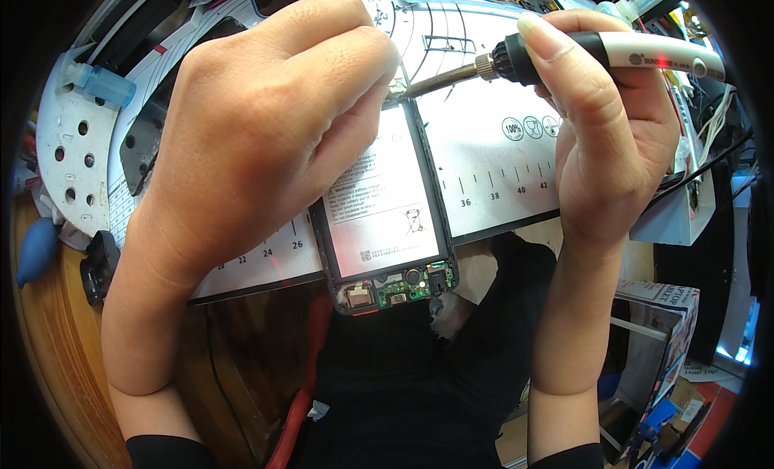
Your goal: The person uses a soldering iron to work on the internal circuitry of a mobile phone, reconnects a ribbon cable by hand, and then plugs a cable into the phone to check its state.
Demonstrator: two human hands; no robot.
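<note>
While in right hand [617, 138] — soldering iron [512, 59]

A blue bulb [37, 251] sits near a white rack [74, 140] (dotted with round holes) at left.

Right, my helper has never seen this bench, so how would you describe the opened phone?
Start at the white mat with ruler marks. Between the person's left hand and right hand is the opened phone, its lower end jutting past the mat's near edge. Its wide white battery, with a green circuit board bare at the near end, sets it apart from the things nearby.
</note>
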